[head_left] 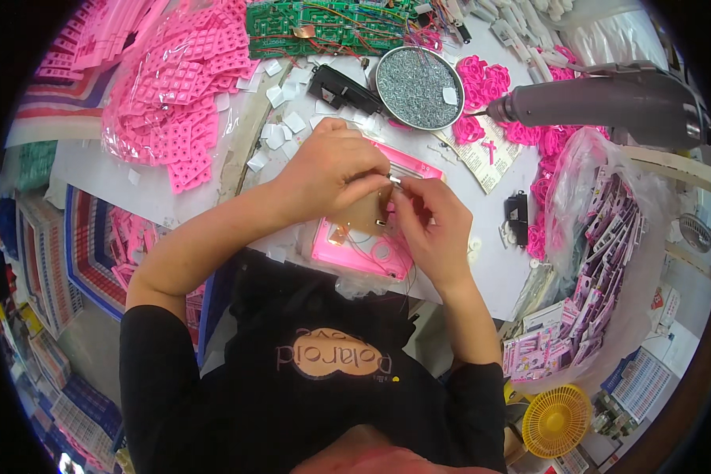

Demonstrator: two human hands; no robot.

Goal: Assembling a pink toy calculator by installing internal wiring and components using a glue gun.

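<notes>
Part (395,181) between the fingers (415,189): silvery white. Casing (344,256) below them: pink. Boards (332,39) beyond them: green. Driver (584,108), right of them: grey. Fan (557,421), nearer right: yellow. Bag (95,265), left: red, white and blue bands.

A white, flat-topped table (494,276) carries an open pink plastic case (332,253). Around that case lie scattered white square pieces (294,122) at eleven o'clock, a black oblong plastic box (344,90) and green wired circuit boards (340,31) at twelve, a round metal bowl (431,127) of small silvery pieces at one, looped pink bundles (482,81) between one and two, and a small black plastic part (517,218) at three.
</notes>
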